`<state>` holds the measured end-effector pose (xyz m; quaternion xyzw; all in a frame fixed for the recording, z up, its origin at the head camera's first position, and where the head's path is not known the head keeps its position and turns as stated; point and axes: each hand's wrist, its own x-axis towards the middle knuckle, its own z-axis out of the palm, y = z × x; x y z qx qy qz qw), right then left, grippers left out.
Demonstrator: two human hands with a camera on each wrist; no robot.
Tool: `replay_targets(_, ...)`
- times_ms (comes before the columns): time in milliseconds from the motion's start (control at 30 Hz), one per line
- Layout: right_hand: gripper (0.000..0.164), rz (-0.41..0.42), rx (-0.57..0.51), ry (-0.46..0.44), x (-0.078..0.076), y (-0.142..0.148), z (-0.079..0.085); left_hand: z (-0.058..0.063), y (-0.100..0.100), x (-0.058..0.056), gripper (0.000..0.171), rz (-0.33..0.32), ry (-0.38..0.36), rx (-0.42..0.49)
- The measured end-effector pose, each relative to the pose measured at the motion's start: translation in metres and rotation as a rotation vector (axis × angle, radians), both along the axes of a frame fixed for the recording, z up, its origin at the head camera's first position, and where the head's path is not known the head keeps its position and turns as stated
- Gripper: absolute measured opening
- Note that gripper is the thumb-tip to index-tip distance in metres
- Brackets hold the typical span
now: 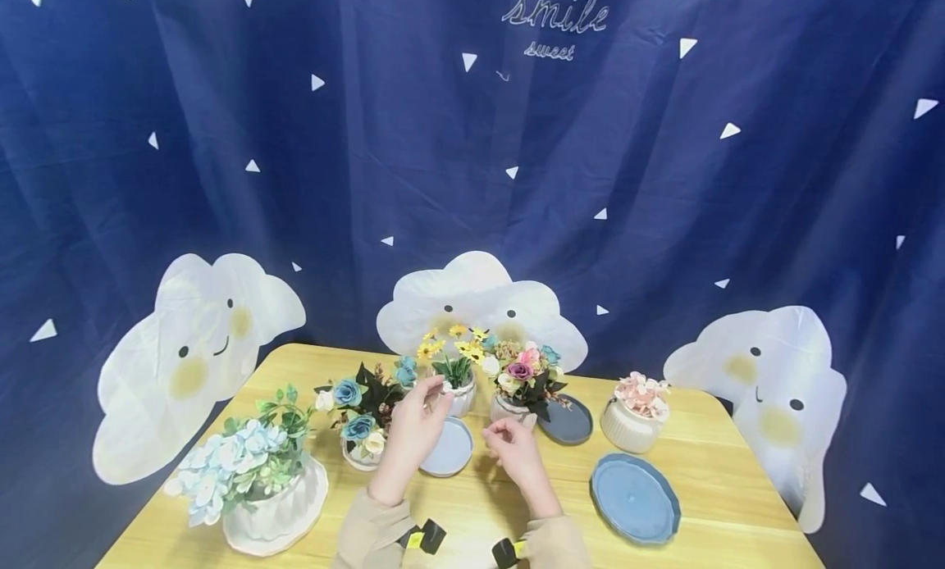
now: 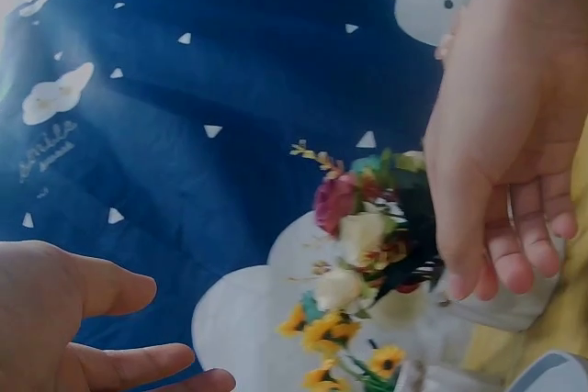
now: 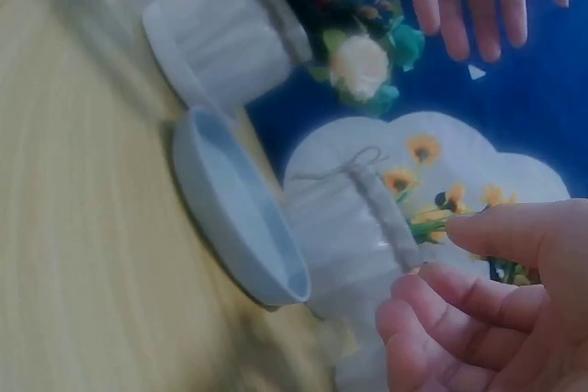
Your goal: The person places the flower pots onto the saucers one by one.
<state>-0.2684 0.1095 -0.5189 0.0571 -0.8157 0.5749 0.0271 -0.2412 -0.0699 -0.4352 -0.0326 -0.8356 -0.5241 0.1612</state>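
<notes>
Both hands are raised above the middle of the table, apart from each other and holding nothing. My left hand (image 1: 415, 428) has its fingers spread loosely, nearest to a pale blue saucer (image 1: 450, 452) and a white pot of yellow flowers (image 1: 461, 402). To the right of that saucer is my right hand (image 1: 519, 458), its fingers bent loosely, in front of a pot of mixed roses (image 1: 520, 370). In the right wrist view the pale saucer (image 3: 234, 208) sits beside the white pot (image 3: 344, 227) with twine round its rim.
A pot of blue roses (image 1: 358, 393) stands left of the hands. At the front left, a light blue hydrangea (image 1: 244, 454) sits in a white pot on a white saucer (image 1: 316, 503). On the right are a dark saucer (image 1: 572, 421), a pink flower pot (image 1: 633, 425) and a blue saucer (image 1: 635, 499).
</notes>
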Motion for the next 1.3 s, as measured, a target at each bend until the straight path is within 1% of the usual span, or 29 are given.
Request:
replay_targets(33, 0.020, -0.002, 0.002, -0.002, 0.000, 0.000, -0.001, -0.002, 0.001, -0.002, 0.037, -0.008, 0.000, -0.001)
replay_targets(133, 0.019, 0.004, 0.006, -0.015, -0.002, -0.002, -0.007, -0.009, 0.003, -0.007, 0.039, -0.024, -0.032, -0.001)
replay_targets(333, 0.019, 0.032, 0.025, -0.048, -0.006, -0.006, -0.017, -0.023, 0.001, -0.014, 0.040, -0.030, -0.053, -0.029)
replay_targets(400, 0.019, 0.040, 0.040, -0.042, -0.008, -0.007, -0.021, -0.026, 0.000, -0.016, 0.041, -0.035, -0.056, -0.039)
replay_targets(500, 0.020, 0.043, 0.066, -0.064, -0.010, -0.007, -0.026, -0.031, 0.000, -0.018, 0.041, -0.045, -0.080, -0.045)
replay_targets(633, 0.022, 0.040, 0.124, -0.088, -0.014, -0.007, -0.032, -0.036, 0.001, -0.021, 0.041, -0.062, -0.094, -0.077)
replay_targets(767, 0.024, 0.049, 0.167, -0.080, -0.017, -0.008, -0.034, -0.041, 0.002, -0.023, 0.044, -0.073, -0.112, -0.100)
replay_targets(933, 0.024, 0.066, 0.173, -0.082, -0.017, -0.013, -0.034, -0.046, 0.001, -0.028, 0.049, -0.056, -0.131, -0.141)
replay_targets(1067, 0.024, 0.059, 0.176, -0.073, -0.017, -0.015, -0.034, -0.053, 0.001, -0.032, 0.054, -0.042, -0.151, -0.170)
replay_targets(1200, 0.025, 0.051, 0.195, -0.076, -0.019, -0.015, -0.033, -0.062, 0.001, -0.038, 0.054, -0.033, -0.186, -0.160)
replay_targets(1300, 0.026, 0.051, 0.217, -0.068, -0.020, -0.015, -0.034, -0.068, 0.000, -0.045, 0.056, -0.028, -0.190, -0.150)
